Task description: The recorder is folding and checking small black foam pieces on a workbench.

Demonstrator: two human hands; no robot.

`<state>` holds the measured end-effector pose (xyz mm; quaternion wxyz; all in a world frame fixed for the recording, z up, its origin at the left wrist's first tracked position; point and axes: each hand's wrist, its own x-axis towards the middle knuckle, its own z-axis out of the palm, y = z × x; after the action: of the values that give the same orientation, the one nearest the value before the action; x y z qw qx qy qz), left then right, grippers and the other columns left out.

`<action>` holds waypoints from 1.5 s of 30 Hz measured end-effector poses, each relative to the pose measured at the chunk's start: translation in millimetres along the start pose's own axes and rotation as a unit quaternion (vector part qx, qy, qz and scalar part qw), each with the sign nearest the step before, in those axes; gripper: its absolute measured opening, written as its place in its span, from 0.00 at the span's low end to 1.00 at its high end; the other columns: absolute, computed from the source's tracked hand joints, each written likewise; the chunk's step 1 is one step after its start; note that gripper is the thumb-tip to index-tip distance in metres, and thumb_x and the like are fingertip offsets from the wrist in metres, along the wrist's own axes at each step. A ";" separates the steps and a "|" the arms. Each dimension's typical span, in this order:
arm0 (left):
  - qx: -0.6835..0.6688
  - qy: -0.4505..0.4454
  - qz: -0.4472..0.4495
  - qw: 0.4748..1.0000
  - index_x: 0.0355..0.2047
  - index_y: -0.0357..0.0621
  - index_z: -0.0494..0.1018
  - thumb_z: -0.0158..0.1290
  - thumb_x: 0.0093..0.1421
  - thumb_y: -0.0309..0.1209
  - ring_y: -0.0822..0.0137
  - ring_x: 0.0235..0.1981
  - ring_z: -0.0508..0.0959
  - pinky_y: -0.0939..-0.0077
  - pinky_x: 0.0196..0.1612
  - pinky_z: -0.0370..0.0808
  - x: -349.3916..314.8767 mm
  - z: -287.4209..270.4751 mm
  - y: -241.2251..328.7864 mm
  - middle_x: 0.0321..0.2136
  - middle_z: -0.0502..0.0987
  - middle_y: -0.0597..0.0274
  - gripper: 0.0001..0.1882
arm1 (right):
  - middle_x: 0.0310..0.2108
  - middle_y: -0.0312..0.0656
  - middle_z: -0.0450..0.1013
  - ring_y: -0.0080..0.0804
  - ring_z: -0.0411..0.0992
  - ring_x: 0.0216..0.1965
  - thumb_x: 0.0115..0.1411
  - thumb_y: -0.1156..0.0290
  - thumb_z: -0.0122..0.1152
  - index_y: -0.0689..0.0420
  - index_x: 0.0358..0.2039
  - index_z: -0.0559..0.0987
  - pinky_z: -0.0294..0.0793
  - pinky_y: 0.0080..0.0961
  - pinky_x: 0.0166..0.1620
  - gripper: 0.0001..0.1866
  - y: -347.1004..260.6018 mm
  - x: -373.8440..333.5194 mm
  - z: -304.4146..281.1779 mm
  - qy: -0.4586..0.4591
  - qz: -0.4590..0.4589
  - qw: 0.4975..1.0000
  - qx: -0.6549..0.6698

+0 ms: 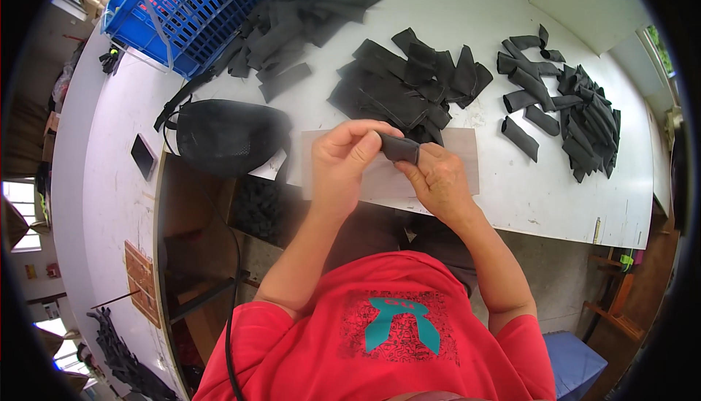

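Between my two hands is a small black fabric tube (399, 148), held above a brownish translucent sheet (456, 171) on the white table. My left hand (349, 154) pinches its left end between thumb and fingers. At its right end, my right hand (440, 177) grips with thumb and fingers; some fingertips are hidden behind or inside the fabric. Just beyond the hands lies a loose pile of flat black fabric pieces (387, 83). To the right are several rolled black fabric tubes (520, 139), beside a denser heap of black strips (590, 125).
A blue plastic crate (157, 25) stands at the far left, with more black fabric pieces (285, 32) beside it. A black mesh bag (232, 136) sits left of the sheet, near a dark phone-like slab (142, 157). A black cable (232, 313) hangs by my left side.
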<state>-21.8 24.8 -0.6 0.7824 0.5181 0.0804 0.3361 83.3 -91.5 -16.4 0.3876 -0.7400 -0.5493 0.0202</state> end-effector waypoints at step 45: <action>0.223 0.169 -0.061 0.958 0.30 0.38 0.64 0.48 0.54 0.28 0.79 0.22 0.66 0.87 0.26 0.64 -83.3 6.4 -4.8 0.24 0.66 0.67 0.07 | 0.12 0.37 0.59 0.26 0.56 0.13 0.43 0.73 0.63 0.64 0.14 0.70 0.53 0.24 0.16 0.11 -39.2 -32.2 32.0 0.169 0.203 0.941 0.209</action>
<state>-80.0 -31.9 -20.4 0.6410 0.6091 0.3158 0.3441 24.7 -96.7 -28.2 0.6084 -0.7307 -0.2971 0.0877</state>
